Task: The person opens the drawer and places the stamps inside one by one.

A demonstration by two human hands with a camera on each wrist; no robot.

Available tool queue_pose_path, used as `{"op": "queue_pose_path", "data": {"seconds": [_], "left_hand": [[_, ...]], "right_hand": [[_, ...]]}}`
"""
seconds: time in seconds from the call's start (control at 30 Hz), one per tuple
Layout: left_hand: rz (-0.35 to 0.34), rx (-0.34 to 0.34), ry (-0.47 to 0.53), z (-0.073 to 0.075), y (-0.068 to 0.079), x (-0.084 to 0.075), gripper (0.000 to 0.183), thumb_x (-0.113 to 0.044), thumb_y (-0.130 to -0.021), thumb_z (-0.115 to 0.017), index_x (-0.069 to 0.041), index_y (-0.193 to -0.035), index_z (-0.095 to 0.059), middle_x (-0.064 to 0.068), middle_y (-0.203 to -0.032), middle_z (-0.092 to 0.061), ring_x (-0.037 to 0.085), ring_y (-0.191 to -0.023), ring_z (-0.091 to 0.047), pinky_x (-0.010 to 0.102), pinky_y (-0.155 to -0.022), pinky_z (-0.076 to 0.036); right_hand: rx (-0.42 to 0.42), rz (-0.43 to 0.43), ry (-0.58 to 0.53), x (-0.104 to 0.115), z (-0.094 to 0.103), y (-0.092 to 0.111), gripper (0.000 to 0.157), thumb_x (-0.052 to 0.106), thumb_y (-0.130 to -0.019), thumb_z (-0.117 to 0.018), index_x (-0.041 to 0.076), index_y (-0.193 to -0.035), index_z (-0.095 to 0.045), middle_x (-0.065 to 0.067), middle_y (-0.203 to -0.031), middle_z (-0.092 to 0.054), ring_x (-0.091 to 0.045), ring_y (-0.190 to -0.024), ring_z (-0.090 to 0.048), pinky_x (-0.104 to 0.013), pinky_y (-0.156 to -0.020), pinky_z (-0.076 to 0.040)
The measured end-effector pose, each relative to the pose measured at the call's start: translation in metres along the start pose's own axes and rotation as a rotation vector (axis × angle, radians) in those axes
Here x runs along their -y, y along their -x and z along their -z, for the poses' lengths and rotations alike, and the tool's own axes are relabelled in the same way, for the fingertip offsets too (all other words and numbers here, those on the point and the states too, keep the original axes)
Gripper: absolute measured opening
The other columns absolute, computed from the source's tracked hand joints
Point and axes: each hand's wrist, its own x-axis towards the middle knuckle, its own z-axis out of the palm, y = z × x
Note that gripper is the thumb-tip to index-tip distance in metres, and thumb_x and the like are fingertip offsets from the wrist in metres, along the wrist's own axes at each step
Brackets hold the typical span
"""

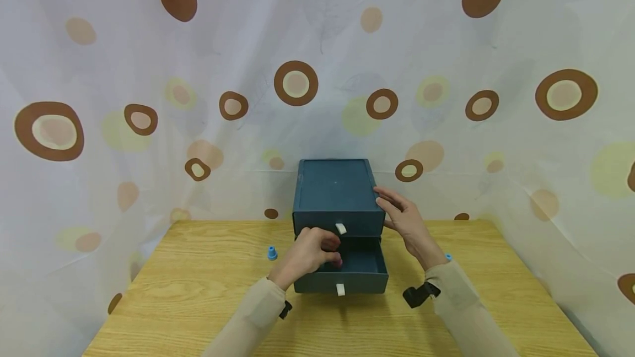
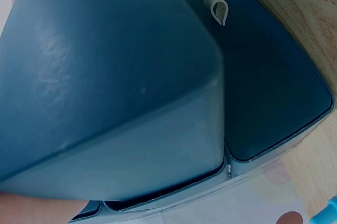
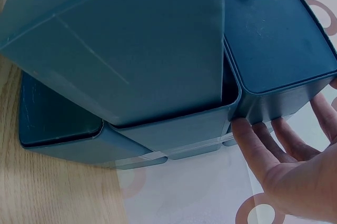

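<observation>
A dark blue drawer cabinet stands against the patterned backdrop, its middle drawer pulled out. Over that drawer's left side my left hand reaches in with curled fingers. A small pink thing shows at its thumb tip and seems pinched there; its kind is too small to tell. Along the cabinet's upper right side, my right hand rests with fingers spread and nearly straight. In the right wrist view its fingertips touch the side of the top drawer tier.
Left of the cabinet, a small blue stepped cap-like piece stands on the wooden table. Another blue piece is partly hidden behind the right forearm. White tab handles stick out from the drawer fronts.
</observation>
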Motion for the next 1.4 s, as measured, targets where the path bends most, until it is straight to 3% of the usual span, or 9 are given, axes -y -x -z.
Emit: {"op": "queue_pose_path", "data": {"seconds": [0.3, 0.53, 0.7, 0.83, 1.13, 1.4], "left_hand": [[-0.028, -0.081, 0.065, 0.005, 0.005, 0.0, 0.025, -0.015, -0.088, -0.074, -0.005, -0.111, -0.074, 0.006, -0.104, -0.075, 0.015, -0.092, -0.072, 0.029, -0.08, -0.058], [-0.067, -0.292, 0.227, 0.008, 0.01, 0.006, 0.014, -0.023, -0.09, -0.072, -0.011, -0.094, -0.077, 0.005, -0.087, -0.075, 0.015, -0.075, -0.07, 0.023, -0.067, -0.056], [-0.04, -0.419, 0.375, 0.009, 0.015, 0.013, 0.019, -0.027, -0.09, -0.072, -0.009, -0.087, -0.076, 0.012, -0.078, -0.074, 0.022, -0.065, -0.07, 0.023, -0.059, -0.055], [-0.031, -0.497, 0.451, 0.013, 0.019, 0.02, 0.02, -0.027, -0.09, -0.073, -0.009, -0.083, -0.076, 0.009, -0.071, -0.071, 0.021, -0.058, -0.068, 0.028, -0.054, -0.055], [-0.023, -0.553, 0.517, 0.023, 0.026, 0.036, 0.02, -0.025, -0.09, -0.073, -0.008, -0.079, -0.075, 0.011, -0.066, -0.069, 0.02, -0.049, -0.062, 0.027, -0.051, -0.05], [0.022, -0.588, 0.555, 0.026, 0.03, 0.043, 0.023, -0.024, -0.091, -0.071, -0.003, -0.082, -0.074, 0.021, -0.069, -0.068, 0.038, -0.054, -0.06, 0.021, -0.045, -0.038]], "right_hand": [[-0.004, -0.005, 0.001, -0.001, 0.0, 0.0, 0.057, 0.041, -0.1, -0.055, 0.014, -0.149, -0.043, -0.013, -0.155, -0.034, -0.034, -0.145, -0.03, -0.062, -0.108, -0.036], [-0.005, 0.002, 0.0, -0.001, 0.002, -0.001, 0.057, 0.041, -0.1, -0.055, 0.014, -0.149, -0.043, -0.013, -0.155, -0.035, -0.034, -0.146, -0.029, -0.062, -0.108, -0.035], [-0.001, 0.005, -0.001, -0.001, 0.002, 0.0, 0.057, 0.041, -0.1, -0.055, 0.014, -0.149, -0.043, -0.014, -0.155, -0.034, -0.034, -0.146, -0.029, -0.062, -0.108, -0.035], [0.004, 0.007, 0.001, -0.002, 0.002, 0.0, 0.057, 0.041, -0.1, -0.055, 0.014, -0.149, -0.043, -0.014, -0.156, -0.034, -0.035, -0.145, -0.029, -0.062, -0.108, -0.035], [0.001, 0.007, 0.0, -0.004, 0.001, 0.0, 0.056, 0.04, -0.1, -0.055, 0.014, -0.149, -0.043, -0.014, -0.155, -0.034, -0.035, -0.145, -0.03, -0.062, -0.108, -0.036], [0.003, 0.014, 0.006, -0.002, 0.002, 0.0, 0.056, 0.04, -0.1, -0.054, 0.014, -0.149, -0.043, -0.015, -0.155, -0.035, -0.035, -0.145, -0.03, -0.062, -0.108, -0.035]]}}
